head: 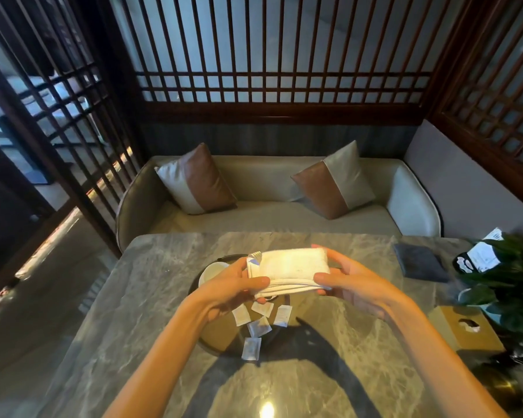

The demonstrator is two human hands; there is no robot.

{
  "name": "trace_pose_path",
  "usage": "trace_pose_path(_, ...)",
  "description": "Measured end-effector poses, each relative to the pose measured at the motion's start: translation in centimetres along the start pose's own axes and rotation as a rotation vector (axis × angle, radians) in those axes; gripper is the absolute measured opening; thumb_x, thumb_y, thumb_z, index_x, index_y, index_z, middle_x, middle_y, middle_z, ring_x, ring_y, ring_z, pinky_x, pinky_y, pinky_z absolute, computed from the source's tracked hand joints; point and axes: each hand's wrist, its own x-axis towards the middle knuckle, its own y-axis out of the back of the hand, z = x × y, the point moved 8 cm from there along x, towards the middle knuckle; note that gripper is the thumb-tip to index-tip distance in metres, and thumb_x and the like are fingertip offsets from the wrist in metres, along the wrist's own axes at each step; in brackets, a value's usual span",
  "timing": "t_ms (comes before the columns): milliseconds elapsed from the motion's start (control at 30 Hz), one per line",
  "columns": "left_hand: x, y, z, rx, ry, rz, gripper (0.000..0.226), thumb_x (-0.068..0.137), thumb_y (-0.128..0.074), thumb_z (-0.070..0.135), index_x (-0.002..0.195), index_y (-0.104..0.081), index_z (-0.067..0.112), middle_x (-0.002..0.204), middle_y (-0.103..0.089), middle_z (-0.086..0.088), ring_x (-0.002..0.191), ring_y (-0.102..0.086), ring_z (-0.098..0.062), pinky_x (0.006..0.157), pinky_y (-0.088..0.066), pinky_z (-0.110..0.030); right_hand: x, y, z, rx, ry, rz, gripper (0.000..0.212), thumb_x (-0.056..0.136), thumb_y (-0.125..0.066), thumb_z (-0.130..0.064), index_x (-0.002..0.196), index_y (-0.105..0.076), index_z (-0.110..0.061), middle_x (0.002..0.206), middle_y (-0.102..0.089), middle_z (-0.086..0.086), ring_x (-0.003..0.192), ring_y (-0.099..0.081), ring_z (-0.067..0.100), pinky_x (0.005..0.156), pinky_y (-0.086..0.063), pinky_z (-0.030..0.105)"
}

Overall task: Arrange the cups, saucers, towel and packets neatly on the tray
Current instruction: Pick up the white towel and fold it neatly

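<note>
Both hands held the folded white towel (290,268) above the round tray (221,346) near the table's (139,297) middle; the left hand (233,289) pinched its left end, the right hand (344,282) its right; packets (258,325) lay scattered on the tray; a cup (213,273) sat at its far-left rim.

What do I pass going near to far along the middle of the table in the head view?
Lone white packet straddling the tray's near rim → cluster of white packets on the round dark tray → folded white towel held in both hands → beige sofa with two brown-and-cream cushions.
</note>
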Motion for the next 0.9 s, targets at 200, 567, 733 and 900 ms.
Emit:
trace_pose_path(200, -0.9, 1.3, -0.5, -0.037, -0.043, 0.088, 0.054, 0.082, -0.068, -0.006, 0.127, -0.05, 0.016, 0.122, -0.067, -0.011, 0.107, -0.069, -0.027, 0.078, -0.06, -0.032, 1.1, -0.9, 1.2, 0.056, 0.056, 0.016, 0.072, 0.071, -0.079, -0.006, 0.134, -0.053, -0.028, 0.117, -0.072, 0.014, 0.103, -0.071, 0.023, 0.075, -0.059, 0.026)
trace_pose_path(567, -2.0, 4.0, -3.6, -0.319, 0.079, 0.263, 0.026, 0.094, -0.061, 0.015, 0.12, -0.064, 0.018, 0.119, -0.072, -0.007, 0.112, -0.067, -0.022, 0.086, -0.059, -0.032, 3.9, -3.0, 4.7, 0.148, 0.099, 0.029, 0.061, 0.082, -0.073, -0.003, 0.134, -0.055, -0.028, 0.124, -0.069, 0.008, 0.114, -0.067, 0.025, 0.087, -0.058, 0.031)
trace_pose_path(733, -2.7, 5.8, -4.2, -0.29, 0.062, 0.331, 0.031, 0.09, -0.057, -0.006, 0.113, -0.068, 0.012, 0.108, -0.074, -0.008, 0.102, -0.07, -0.022, 0.072, -0.061, -0.026, 4.9, -4.5, 5.6, 0.158, 0.035, 0.007, 0.058, 0.083, -0.073, -0.004, 0.131, -0.058, -0.033, 0.125, -0.069, 0.003, 0.11, -0.07, 0.022, 0.076, -0.059, 0.027)
trace_pose_path(900, -3.6, 8.6, -4.0, -0.304, 0.064, 0.394, 0.034, 0.088, -0.056, -0.013, 0.103, -0.073, 0.013, 0.092, -0.078, -0.008, 0.09, -0.075, -0.022, 0.063, -0.062, -0.03, 6.5, -6.5, 6.3, 0.189, 0.045, 0.009, 0.059, 0.082, -0.074, -0.001, 0.13, -0.06, -0.031, 0.125, -0.069, 0.005, 0.112, -0.068, 0.024, 0.082, -0.059, 0.031)
